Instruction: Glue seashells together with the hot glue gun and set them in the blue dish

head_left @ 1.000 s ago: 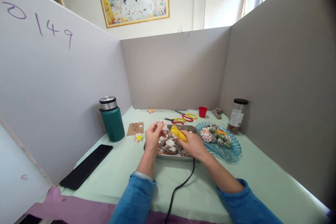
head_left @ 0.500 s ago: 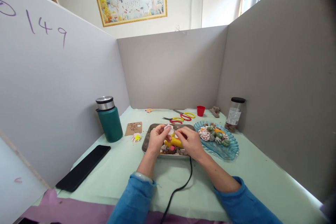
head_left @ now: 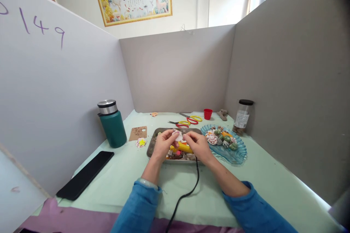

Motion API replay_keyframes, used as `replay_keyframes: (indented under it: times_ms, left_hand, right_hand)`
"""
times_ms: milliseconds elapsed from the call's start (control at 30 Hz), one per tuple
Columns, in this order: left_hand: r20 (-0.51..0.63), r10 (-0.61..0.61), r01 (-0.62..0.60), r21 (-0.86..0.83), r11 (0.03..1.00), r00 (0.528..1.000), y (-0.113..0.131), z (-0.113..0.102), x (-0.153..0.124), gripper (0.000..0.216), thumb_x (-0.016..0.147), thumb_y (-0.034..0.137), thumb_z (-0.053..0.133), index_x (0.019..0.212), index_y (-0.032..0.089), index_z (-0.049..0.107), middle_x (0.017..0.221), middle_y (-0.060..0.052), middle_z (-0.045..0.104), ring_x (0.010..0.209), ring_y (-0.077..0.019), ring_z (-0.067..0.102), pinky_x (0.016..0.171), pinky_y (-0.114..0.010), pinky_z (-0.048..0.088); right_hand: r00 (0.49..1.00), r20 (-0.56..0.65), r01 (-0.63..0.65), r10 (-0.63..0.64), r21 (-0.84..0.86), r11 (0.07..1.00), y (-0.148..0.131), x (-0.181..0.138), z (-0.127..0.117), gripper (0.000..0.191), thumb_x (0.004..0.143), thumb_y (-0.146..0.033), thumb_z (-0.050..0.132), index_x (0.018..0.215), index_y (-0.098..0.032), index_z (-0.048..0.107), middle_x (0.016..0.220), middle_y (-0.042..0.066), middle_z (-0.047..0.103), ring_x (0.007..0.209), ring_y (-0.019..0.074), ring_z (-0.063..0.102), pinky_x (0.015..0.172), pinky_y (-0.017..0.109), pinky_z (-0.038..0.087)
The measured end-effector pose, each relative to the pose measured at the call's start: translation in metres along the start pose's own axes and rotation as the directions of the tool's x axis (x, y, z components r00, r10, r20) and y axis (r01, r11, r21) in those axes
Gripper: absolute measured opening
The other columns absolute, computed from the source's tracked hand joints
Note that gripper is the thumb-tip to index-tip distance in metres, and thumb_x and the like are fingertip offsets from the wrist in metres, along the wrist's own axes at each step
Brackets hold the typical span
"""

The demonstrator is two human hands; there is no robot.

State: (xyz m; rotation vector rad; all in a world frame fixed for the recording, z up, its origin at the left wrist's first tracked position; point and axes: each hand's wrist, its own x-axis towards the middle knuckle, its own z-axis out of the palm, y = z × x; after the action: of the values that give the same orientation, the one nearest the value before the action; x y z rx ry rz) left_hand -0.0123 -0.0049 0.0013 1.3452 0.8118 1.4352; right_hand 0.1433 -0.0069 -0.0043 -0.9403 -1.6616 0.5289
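My left hand (head_left: pixel 164 146) is closed in a pinch on a small, thin white piece (head_left: pixel 178 137), held above a metal tray (head_left: pixel 150 151). Close to the piece's right edge, the fingers of my right hand (head_left: pixel 199 147) are pinched together; what sits between their tips is too small to make out. Under both hands a yellow glue gun (head_left: pixel 186 148) lies in the tray among small mixed pieces, partly hidden by my fingers. Its black cord (head_left: pixel 188 193) runs over the tray's front rim toward me.
On the right is a blue scalloped plate (head_left: pixel 240 154) of patterned pieces, with a black-lidded jar (head_left: pixel 242 118) behind. Scissors (head_left: pixel 179 123) and a red cup (head_left: pixel 207 114) lie beyond the tray. Leftward are a brown card (head_left: pixel 138 133), a flower-like piece (head_left: pixel 141 142), a green bottle (head_left: pixel 112 127) and a black phone-like slab (head_left: pixel 86 175).
The fingertips of my right hand have come closer to the white piece, which appears turned slightly. My left hand keeps its hold. The whole view has shifted a little.
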Motion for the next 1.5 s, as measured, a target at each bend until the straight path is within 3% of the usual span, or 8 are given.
replay_keyframes:
  times_ms: [933, 1167, 1367, 1500]
  left_hand:
    - [-0.003, 0.049, -0.048, 0.138, 0.989, 0.999, 0.0011, -0.0041, -0.0011, 0.032, 0.073, 0.044, 0.070, 0.079, 0.013, 0.073, 0.049, 0.001, 0.058, 0.048, -0.0086, 0.051, 0.053, -0.020, 0.041]
    - [-0.014, 0.043, -0.041, 0.127, 0.991, 0.999, 0.0027, -0.0037, -0.0027, 0.032, 0.071, 0.043, 0.072, 0.079, 0.012, 0.073, 0.051, 0.000, 0.060, 0.049, -0.0097, 0.052, 0.053, -0.020, 0.042]
    - [-0.020, 0.043, -0.043, 0.010, 0.999, 0.999, 0.0030, -0.0004, -0.0016, 0.030, 0.070, 0.041, 0.074, 0.078, 0.013, 0.068, 0.063, -0.001, 0.063, 0.048, -0.0083, 0.055, 0.050, -0.020, 0.044]
    - [-0.037, 0.044, -0.045, -0.033, 0.998, 0.998, 0.0041, 0.0015, -0.0019, 0.031, 0.069, 0.041, 0.074, 0.080, 0.014, 0.064, 0.072, -0.002, 0.065, 0.054, -0.0095, 0.058, 0.053, -0.021, 0.048]
  right_hand:
    - [1.000, 0.011, 0.004, -0.004, -0.011, 1.000, 0.0002, -0.0012, -0.0014, 0.031, 0.085, -0.038, 0.051, 0.063, -0.017, 0.057, 0.056, -0.003, 0.047, 0.054, 0.0113, 0.041, 0.051, 0.023, 0.032]
    - [1.000, -0.009, -0.015, 0.016, 0.031, 0.999, 0.0003, -0.0029, 0.0000, 0.031, 0.084, -0.039, 0.053, 0.062, -0.017, 0.056, 0.055, -0.003, 0.047, 0.054, 0.0113, 0.041, 0.051, 0.023, 0.033]
    - [1.000, -0.002, -0.018, 0.018, 0.053, 0.998, -0.0035, -0.0043, 0.0017, 0.030, 0.085, -0.041, 0.055, 0.066, -0.017, 0.058, 0.056, -0.004, 0.049, 0.053, 0.0107, 0.043, 0.051, 0.023, 0.033]
    - [0.999, 0.009, 0.037, -0.036, -0.045, 0.998, -0.0080, -0.0056, 0.0041, 0.024, 0.080, -0.037, 0.063, 0.066, -0.018, 0.058, 0.057, -0.003, 0.052, 0.053, 0.0109, 0.044, 0.052, 0.023, 0.034]
